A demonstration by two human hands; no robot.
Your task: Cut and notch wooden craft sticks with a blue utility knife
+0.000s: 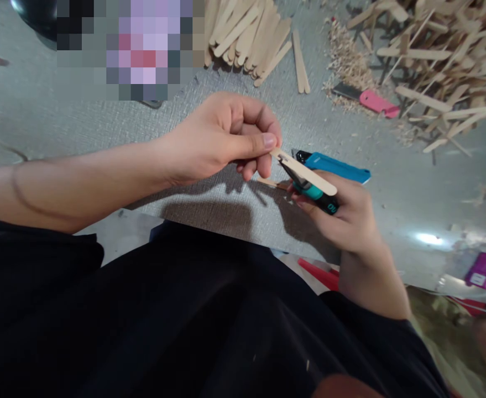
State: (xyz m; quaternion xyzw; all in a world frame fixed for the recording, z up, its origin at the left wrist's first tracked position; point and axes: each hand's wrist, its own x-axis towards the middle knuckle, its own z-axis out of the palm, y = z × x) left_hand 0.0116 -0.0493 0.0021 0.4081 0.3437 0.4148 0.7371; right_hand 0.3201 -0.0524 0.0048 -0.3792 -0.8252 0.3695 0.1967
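My left hand (235, 137) pinches the wooden stick (308, 173) mid-frame, my right hand (345, 214) grips the teal-and-black pliers (310, 191). Imo: steady stick, small bites, thumb clear of the tips.

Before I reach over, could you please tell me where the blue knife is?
In the head view, the blue knife lies on the table right of centre, just beyond the right hand and below the pink-handled blade.

2 sticks (299, 63) lie between the stick pile (249, 36) and shavings (350, 52).
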